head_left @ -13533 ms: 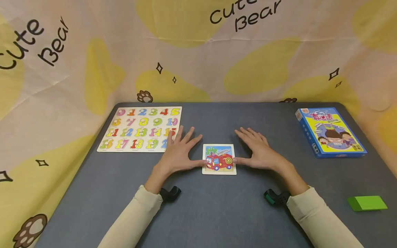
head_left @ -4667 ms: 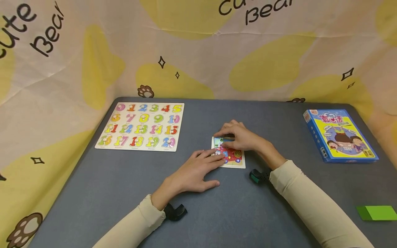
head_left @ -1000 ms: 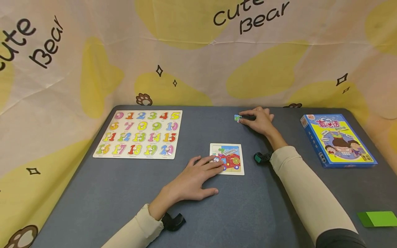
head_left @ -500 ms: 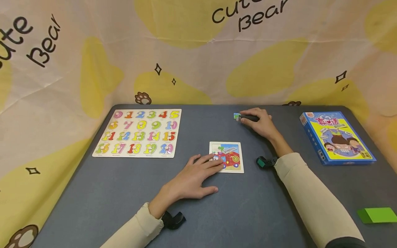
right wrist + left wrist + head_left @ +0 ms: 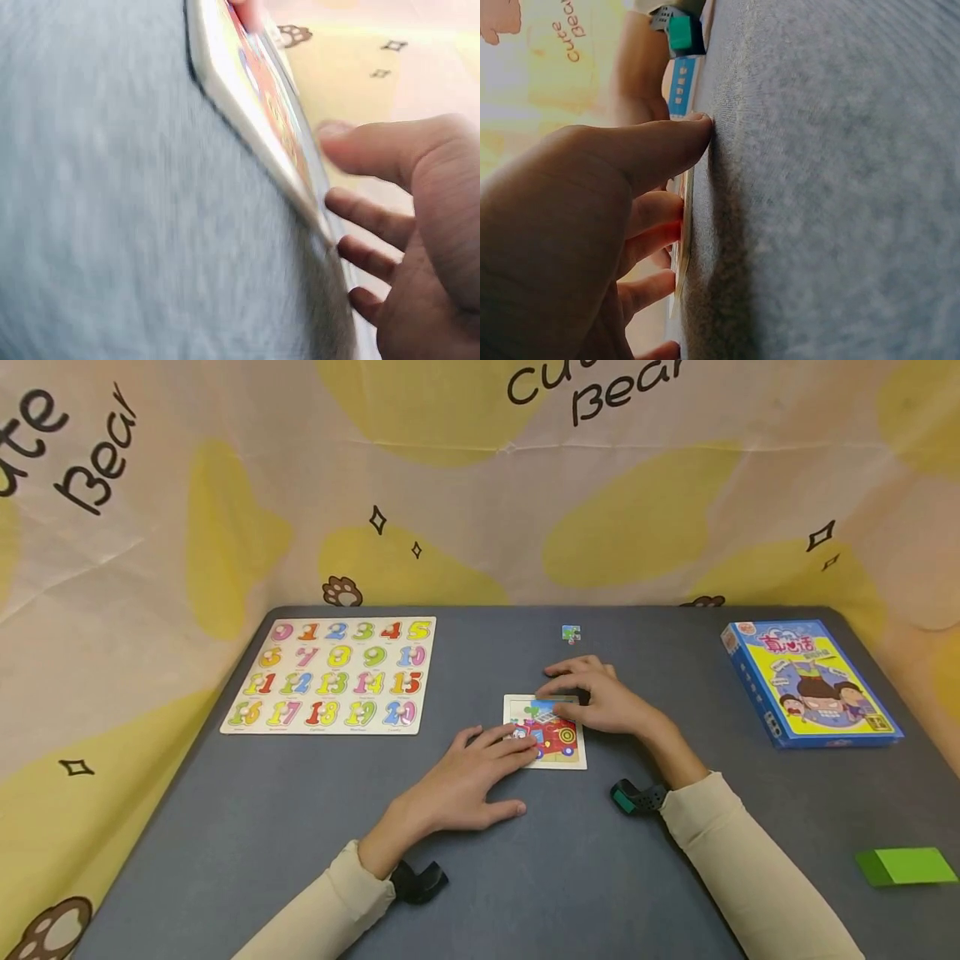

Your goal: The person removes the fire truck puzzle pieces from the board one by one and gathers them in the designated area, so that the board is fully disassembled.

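Note:
A small square jigsaw puzzle (image 5: 558,752) with a red fire truck lies in its pale frame on the dark table. My left hand (image 5: 476,781) rests its spread fingertips on the puzzle's left side, the thumb out on the table. At the frame's top right is my right hand (image 5: 603,697), thumb over the picture and fingers beyond the edge. In the right wrist view a gap shows between thumb (image 5: 375,150) and fingers, with nothing held. A loose jigsaw piece (image 5: 571,633), blue and green, lies near the table's far edge. The puzzle's top left corner shows a paler patch.
A number board (image 5: 330,677) lies at the back left. The blue and yellow box (image 5: 813,685) stands at the back right, with a green block (image 5: 906,867) nearer on that side. Behind the table (image 5: 525,877) hangs a patterned cloth (image 5: 450,493).
My right hand has let go of the jigsaw piece near the far edge and come back to the puzzle. The left hand stays on the puzzle. Earlier, both hands lay beside the whole picture.

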The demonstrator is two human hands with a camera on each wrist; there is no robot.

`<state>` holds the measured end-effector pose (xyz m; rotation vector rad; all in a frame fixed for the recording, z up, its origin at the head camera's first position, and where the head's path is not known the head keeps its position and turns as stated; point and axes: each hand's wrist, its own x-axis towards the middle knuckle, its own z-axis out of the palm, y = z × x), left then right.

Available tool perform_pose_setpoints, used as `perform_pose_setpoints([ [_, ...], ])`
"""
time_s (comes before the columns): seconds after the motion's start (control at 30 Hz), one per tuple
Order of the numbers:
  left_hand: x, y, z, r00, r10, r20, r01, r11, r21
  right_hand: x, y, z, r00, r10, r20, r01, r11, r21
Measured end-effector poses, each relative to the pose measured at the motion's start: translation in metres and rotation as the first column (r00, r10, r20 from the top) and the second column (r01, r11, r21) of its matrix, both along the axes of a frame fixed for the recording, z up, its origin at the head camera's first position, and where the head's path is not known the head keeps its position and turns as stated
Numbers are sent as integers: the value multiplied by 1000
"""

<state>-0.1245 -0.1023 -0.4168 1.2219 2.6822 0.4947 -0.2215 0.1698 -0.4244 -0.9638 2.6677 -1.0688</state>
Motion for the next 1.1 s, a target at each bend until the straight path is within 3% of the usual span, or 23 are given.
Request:
perform_pose_setpoints([
  [0.2, -3, 4, 5, 1000, -1, -19, 0, 999, -36, 8, -6, 4, 999, 46, -27, -44, 996, 83],
  [0.57, -4, 7, 5, 1000, 23, -9, -23, 999, -23, 7, -7, -2, 995, 95, -13, -93, 991, 92],
  [1.1, -5, 6, -1, 999, 26, -31, -25, 999, 21, 7, -11, -1, 996, 60, 66, -65, 995, 74],
])
